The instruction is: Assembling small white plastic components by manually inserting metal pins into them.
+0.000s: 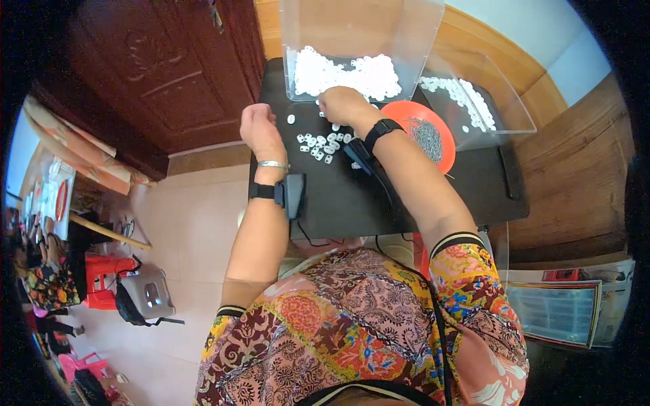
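Observation:
My left hand (260,128) hovers over the left edge of the black table (379,196), its fingers curled together; whatever they may hold is hidden. At the front of a clear plastic bin (362,30) my right hand (347,106) has its fingers drawn in, and their tips are too hidden to show a held thing. White plastic pieces (345,74) are heaped in that bin. Between my hands lies a loose group of small white pieces with dark holes (321,143). One lone white piece (291,119) sits beside my left hand.
An orange-red plate (404,110) of thin grey metal nails or pins (426,139) stands right of my right wrist. Behind it, a second clear bin (518,128) lies tipped with more white pieces. Wrist-strapped devices trail cables. A dark red door (156,68) stands left.

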`<state>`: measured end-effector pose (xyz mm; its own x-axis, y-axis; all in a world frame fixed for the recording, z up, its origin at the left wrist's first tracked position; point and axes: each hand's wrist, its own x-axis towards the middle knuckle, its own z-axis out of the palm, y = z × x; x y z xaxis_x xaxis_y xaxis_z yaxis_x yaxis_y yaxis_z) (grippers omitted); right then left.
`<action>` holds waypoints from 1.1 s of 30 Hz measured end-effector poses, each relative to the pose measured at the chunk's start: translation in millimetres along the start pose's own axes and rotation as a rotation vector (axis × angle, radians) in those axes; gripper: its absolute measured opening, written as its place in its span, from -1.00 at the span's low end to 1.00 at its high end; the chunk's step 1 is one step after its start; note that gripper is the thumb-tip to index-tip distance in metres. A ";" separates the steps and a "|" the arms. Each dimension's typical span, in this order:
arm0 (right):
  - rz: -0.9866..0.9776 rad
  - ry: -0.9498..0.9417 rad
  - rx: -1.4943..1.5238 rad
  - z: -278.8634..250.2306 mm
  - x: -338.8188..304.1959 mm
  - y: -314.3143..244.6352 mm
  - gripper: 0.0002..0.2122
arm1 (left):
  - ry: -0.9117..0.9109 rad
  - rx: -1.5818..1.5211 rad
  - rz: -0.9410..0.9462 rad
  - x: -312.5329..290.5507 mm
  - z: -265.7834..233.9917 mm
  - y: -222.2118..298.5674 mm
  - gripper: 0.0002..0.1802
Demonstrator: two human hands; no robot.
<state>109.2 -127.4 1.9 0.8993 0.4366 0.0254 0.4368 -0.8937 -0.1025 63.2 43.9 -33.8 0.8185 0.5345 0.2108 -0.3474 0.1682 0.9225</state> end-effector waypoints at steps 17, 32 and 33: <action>0.058 -0.057 0.063 7.9 -0.7 -10.6 -0.84 | -0.272 0.147 -0.223 7.6 -2.5 -28.7 -0.81; -0.006 0.380 1.571 -3.6 -66.5 -22.5 -0.87 | -0.661 0.078 -0.143 -50.1 24.4 27.1 -0.90; -0.007 0.377 1.575 -3.9 -69.1 -25.0 -0.87 | -0.659 0.082 -0.144 -50.6 25.0 27.2 -0.90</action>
<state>36.3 -135.6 6.6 0.9553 0.1786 0.2355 0.1996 0.1980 -0.9597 23.8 0.7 -11.3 0.9708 -0.1098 0.2132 -0.1997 0.1227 0.9722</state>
